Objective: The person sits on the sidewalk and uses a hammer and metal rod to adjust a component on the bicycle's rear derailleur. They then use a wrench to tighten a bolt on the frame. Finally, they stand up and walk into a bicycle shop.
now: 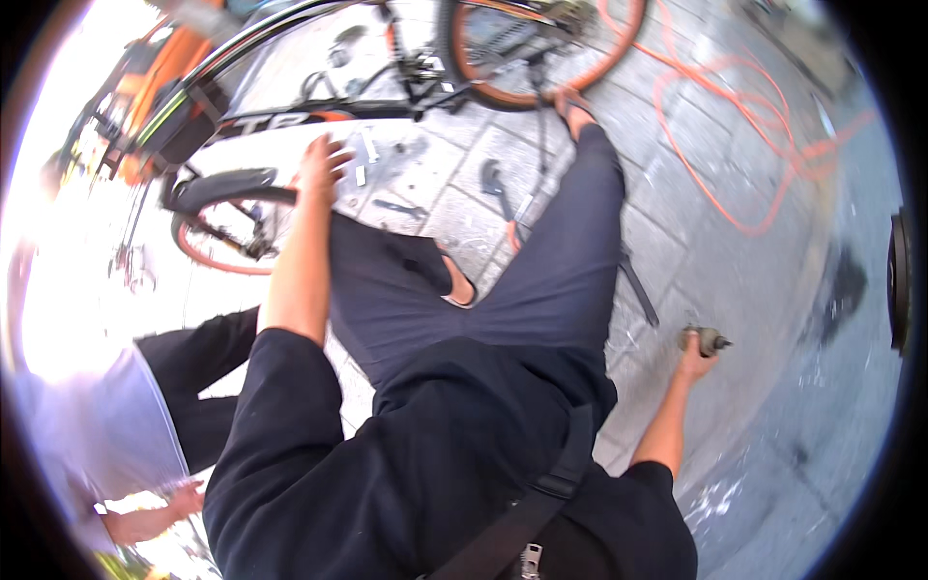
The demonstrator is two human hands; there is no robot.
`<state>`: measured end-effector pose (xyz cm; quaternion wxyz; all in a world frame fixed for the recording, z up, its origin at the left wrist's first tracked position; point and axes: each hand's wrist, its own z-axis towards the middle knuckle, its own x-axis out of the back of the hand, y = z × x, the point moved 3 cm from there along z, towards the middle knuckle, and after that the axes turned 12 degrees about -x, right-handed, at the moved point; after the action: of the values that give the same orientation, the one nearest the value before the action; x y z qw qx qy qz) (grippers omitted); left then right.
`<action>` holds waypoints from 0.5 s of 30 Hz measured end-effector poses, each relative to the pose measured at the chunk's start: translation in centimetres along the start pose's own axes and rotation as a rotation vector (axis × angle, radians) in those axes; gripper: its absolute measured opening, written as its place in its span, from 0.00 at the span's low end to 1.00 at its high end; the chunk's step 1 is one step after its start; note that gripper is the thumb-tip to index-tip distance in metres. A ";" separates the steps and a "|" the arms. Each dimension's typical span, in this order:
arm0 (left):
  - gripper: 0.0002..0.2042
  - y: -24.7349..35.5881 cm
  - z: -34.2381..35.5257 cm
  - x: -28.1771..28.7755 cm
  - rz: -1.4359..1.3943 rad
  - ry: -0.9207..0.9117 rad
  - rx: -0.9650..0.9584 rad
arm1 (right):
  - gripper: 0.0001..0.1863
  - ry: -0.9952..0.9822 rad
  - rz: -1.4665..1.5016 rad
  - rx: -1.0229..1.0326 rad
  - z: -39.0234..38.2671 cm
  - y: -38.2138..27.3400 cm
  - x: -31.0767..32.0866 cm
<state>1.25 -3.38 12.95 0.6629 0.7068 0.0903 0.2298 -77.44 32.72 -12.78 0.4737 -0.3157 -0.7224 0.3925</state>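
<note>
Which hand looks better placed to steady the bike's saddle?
Left, probably. The left hand reaches out right beside the black saddle, fingers spread. The right hand is far off, gripping a small tool over the paving.

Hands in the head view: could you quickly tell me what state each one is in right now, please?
Left hand: open, fingers spread, reaching toward the bicycle saddle, holding nothing.
Right hand: closed around a small metal part, low over the pavement.
</note>
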 end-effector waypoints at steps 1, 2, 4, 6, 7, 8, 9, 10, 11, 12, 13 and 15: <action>0.29 0.9 -1.0 0.2 -0.034 0.020 -0.028 | 0.33 -0.078 0.015 0.093 -0.6 -4.6 -1.6; 0.29 1.6 -1.6 0.6 -0.050 0.053 -0.019 | 0.35 -0.148 0.028 0.190 -0.8 -9.6 -3.2; 0.25 1.7 -1.7 0.4 -0.148 0.082 -0.022 | 0.36 -0.139 0.063 0.446 -2.1 -19.2 -6.2; 0.23 2.0 -2.0 0.4 -0.228 0.103 -0.006 | 0.36 -0.183 0.154 0.645 -5.3 -29.2 -9.7; 0.22 2.1 -2.1 0.6 -0.261 0.114 -0.005 | 0.36 -0.220 0.178 0.740 -7.2 -33.6 -11.5; 0.23 1.9 -2.0 0.5 -0.294 0.121 -0.021 | 0.36 -0.252 0.202 0.835 -9.1 -37.5 -13.2; 0.24 1.8 -2.0 0.5 -0.327 0.121 -0.034 | 0.34 -0.344 0.230 0.883 -10.7 -40.6 -15.1; 0.24 1.7 -2.0 0.5 -0.356 0.123 -0.047 | 0.33 -0.440 0.258 0.926 -12.5 -43.3 -17.2; 0.25 1.6 -2.2 1.0 -0.375 0.131 -0.060 | 0.30 -0.571 0.258 0.956 -15.8 -45.3 -19.5; 0.25 1.7 -2.2 0.5 -0.391 0.128 -0.084 | 0.28 -0.643 0.213 0.972 -18.7 -46.8 -20.8; 0.25 2.0 -2.3 0.8 -0.404 0.134 -0.097 | 0.27 -0.812 0.161 0.916 -22.2 -48.0 -22.5; 0.25 2.3 -2.9 1.8 -0.420 0.145 -0.120 | 0.27 -0.976 0.018 0.837 -27.7 -47.6 -26.6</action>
<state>1.11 -0.29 15.62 0.7286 0.6137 0.2688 0.1420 -46.21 -5.34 23.54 0.1702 0.1052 -0.6378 0.7437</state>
